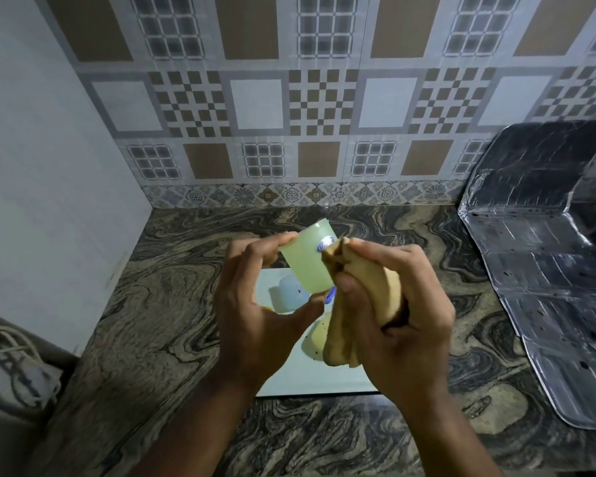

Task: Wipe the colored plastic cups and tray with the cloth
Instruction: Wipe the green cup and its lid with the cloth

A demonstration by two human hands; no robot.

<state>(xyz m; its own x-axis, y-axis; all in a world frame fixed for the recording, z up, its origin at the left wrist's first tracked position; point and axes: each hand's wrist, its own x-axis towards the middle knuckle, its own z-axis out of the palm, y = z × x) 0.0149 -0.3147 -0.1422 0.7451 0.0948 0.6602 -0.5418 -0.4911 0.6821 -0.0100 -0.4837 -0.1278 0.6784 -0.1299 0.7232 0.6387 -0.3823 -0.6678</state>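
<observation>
Nearest the camera, two bare forearms rise from the lower edge over a countertop (159, 325) of swirled brown-and-black stone. The right hand (393, 321) is curled around a bunched tan cloth (362, 304), soft and folded, thumb and fingers clamped on it; the upper tip of the cloth touches the side of a pale green plastic cup (307, 263). The left hand (258, 304) grips this cup between the thumb at one end and the fingertips at the other, holding it tilted above the tray. The cup is smooth, translucent and tapered, and carries a small blue oval label. Below the hands a flat, pale rectangular tray (310, 380) rests on the countertop. On the tray lie a light blue cup (286, 294) and a yellow cup (315, 342), both largely hidden by the hands; whether they hold anything cannot be determined. To the right, a creased sheet of reflective foil (547, 287) covers the countertop and folds up the wall. Farthest away stands a wall (324, 105) of patterned brown, grey and white tiles.
</observation>
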